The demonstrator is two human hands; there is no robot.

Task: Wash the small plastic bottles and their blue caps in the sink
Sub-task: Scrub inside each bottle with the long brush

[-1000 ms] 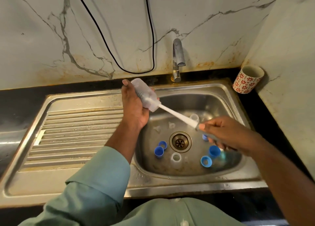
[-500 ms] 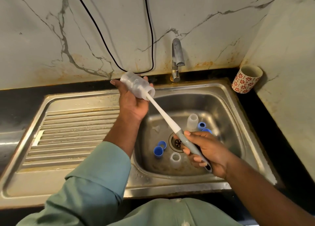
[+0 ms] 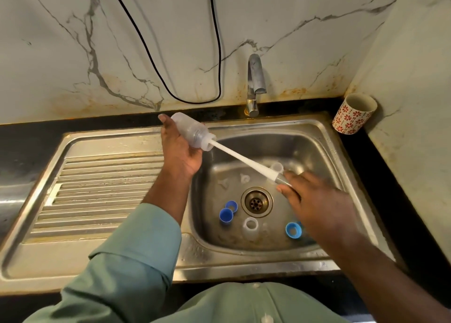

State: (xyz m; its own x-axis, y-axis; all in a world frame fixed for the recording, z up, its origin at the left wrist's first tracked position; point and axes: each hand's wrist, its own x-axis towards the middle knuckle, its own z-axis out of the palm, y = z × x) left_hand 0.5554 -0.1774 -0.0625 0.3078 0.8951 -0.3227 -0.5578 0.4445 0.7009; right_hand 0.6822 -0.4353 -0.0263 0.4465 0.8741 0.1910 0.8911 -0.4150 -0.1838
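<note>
1. Bottle (image 3: 192, 133) is gripped by left hand (image 3: 181, 152), tilted above sink (image 3: 317, 137) rim at 11 o'clock.
2. Brush (image 3: 244, 160) handle is held in right hand (image 3: 314, 200) grip (head inside bottle).
3. Blue caps (image 3: 225, 215) lie at 7 o'clock of drain (image 3: 256, 202).

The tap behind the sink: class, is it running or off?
Off. No stream falls from the tap spout into the sink basin.

The brush (image 3: 244, 160) head is hidden inside the bottle (image 3: 192, 133)

Patterned cup (image 3: 353, 114), black cable (image 3: 151, 54)
</note>
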